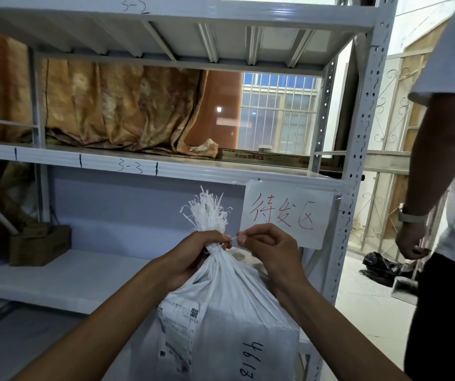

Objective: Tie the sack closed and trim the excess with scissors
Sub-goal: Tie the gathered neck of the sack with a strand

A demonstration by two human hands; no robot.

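A brown cardboard box (39, 244) sits at the left on a low shelf of the white metal rack (166, 167), and an orange curtain (116, 111) hangs behind the shelf above it. In the middle, in front of the rack, the left hand (199, 254) is curled tight round the bunched neck of the white sack (229, 312), just under its frayed top (207, 213), while the right hand (267, 248) pinches a thin white tie (236, 237) beside the neck. Further right a paper sign (287, 213) with red writing is stuck to the rack, and another person (451, 188) in a white shirt stands at the edge.
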